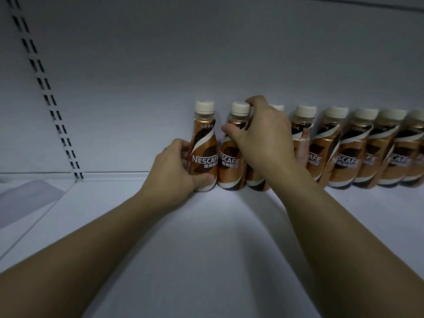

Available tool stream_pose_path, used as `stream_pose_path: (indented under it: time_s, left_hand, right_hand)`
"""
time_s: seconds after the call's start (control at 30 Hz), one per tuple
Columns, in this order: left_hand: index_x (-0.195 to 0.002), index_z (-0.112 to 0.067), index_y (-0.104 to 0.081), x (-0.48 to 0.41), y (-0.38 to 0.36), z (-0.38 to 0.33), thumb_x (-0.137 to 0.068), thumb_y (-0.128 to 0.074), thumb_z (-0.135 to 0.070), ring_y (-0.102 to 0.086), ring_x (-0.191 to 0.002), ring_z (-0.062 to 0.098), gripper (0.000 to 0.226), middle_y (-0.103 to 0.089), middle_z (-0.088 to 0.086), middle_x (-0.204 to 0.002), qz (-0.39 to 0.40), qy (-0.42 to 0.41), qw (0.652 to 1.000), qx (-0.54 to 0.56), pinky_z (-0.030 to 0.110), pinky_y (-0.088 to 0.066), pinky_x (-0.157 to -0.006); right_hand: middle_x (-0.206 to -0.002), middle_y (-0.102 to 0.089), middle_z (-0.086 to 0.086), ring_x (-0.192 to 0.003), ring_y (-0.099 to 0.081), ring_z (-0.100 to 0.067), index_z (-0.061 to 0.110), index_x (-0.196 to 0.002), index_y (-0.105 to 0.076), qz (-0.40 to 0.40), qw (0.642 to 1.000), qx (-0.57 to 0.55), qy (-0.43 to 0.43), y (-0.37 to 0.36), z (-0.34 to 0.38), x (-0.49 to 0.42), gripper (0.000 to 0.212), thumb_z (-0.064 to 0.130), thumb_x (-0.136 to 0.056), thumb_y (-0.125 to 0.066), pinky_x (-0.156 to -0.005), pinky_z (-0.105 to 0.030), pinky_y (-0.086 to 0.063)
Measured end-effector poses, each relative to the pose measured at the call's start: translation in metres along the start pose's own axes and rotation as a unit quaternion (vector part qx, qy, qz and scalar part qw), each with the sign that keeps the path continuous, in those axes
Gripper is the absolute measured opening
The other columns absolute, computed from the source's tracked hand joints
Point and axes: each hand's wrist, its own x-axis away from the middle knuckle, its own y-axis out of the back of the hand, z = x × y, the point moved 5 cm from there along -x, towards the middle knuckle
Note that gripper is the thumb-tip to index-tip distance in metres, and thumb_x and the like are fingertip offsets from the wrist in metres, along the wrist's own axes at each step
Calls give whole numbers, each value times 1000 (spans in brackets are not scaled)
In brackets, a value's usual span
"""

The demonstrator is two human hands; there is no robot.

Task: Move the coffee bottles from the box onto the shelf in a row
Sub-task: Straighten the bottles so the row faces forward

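Several brown and gold coffee bottles with white caps stand in a row on the white shelf (206,237), against its back wall. My left hand (174,168) is wrapped around the lower body of the leftmost bottle (204,145). My right hand (259,138) grips the neck and shoulder of the second bottle (231,161), thumb on its front, fingers over the cap. A third bottle (257,182) is mostly hidden behind my right hand. The row continues to the right (348,152) up to the frame edge. The box is not in view.
A slotted upright rail (55,115) runs down the back wall at left. A seam (34,228) divides this shelf from the neighbouring one, where a pale sheet (25,198) lies. Bare shelf surface stretches in front of the bottles.
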Motion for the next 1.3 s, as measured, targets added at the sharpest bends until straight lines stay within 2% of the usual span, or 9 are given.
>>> stream_pose_path:
  time_s: [0.23, 0.5, 0.67, 0.8, 0.87, 0.93, 1.0, 1.17, 1.3]
  left_hand:
    - [-106, -36, -40, 1, -1, 1, -55, -87, -42, -57, -76, -10, 70, -54, -24, -92, 1, 15, 1000, -9, 7, -39, -57]
    - [-104, -37, -40, 2, -2, 0, -56, -86, -42, -51, -77, -23, 66, -53, -26, -90, 5, 11, 1000, -14, 6, -37, -53]
    - [-104, -38, -40, 1, -3, 1, -57, -86, -41, -56, -78, -15, 65, -54, -23, -92, 5, 13, 1000, -16, 8, -37, -57]
    - [-105, -37, -39, 2, -4, 1, -58, -85, -42, -55, -80, -5, 65, -53, -19, -97, 6, 12, 1000, -18, 12, -38, -61]
    - [-105, -37, -39, 2, -5, 1, -58, -84, -43, -55, -81, -4, 65, -53, -18, -98, 6, 12, 1000, -23, 13, -39, -61]
    - [-106, -37, -39, 2, -5, 1, -58, -83, -45, -55, -83, -2, 65, -53, -16, -101, 8, 17, 1000, -25, 15, -41, -62]
    - [-108, -37, -38, 2, -5, -1, -58, -82, -46, -55, -85, -1, 67, -53, -14, -105, 15, 17, 999, -29, 17, -42, -64]
    - [-118, -36, -37, 8, -2, -3, -59, -84, -47, -56, -95, 1, 76, -52, -19, -109, 44, 38, 998, -24, 15, -43, -68]
    - [-139, -24, -29, 4, 22, -32, -67, -80, -45, -45, -121, 19, 91, -40, 1, -136, -101, 1, 989, -104, 36, -43, -96]
  right_hand:
    - [-116, -65, -1, -96, -61, -14, 22, -133, -40, 47, 994, -98, -32, 0, -6, 0, 59, 29, -84, -72, -81, -28, -51]
    - [-106, -63, 4, -92, -62, -13, 27, -119, -44, 105, 978, -175, -49, -2, -10, -4, 41, 14, -87, -66, -72, -27, -51]
    - [-104, -66, 2, -78, -63, -9, 31, -116, -44, 106, 976, -187, -43, -2, -10, -4, 37, 12, -90, -63, -49, -19, -49]
    - [-120, -64, 0, -86, -66, -15, 27, -132, -43, 86, 977, -190, -42, -3, -11, 3, 49, 13, -90, -63, -61, -20, -54]
    - [-127, -62, -1, -100, -65, -18, 26, -139, -41, 70, 982, -171, -29, 0, -9, 6, 56, 17, -90, -64, -78, -24, -55]
    - [-137, -55, 0, -119, -56, -17, 25, -147, -33, 65, 989, -131, -10, 3, -8, 8, 67, 21, -89, -66, -96, -30, -46]
    - [-142, -51, 1, -125, -50, -14, 27, -151, -23, 76, 990, -117, -2, 6, -7, 10, 80, 25, -86, -69, -98, -26, -40]
    - [-133, -57, 2, -108, -55, -7, 28, -143, -41, 6, 992, -124, 28, 32, -7, 11, 62, 30, -87, -68, -89, -19, -45]
    - [-114, -63, 6, -81, -57, -4, 25, -129, -55, -82, 990, -118, -1, 54, -26, 5, 41, 31, -89, -64, -69, -11, -42]
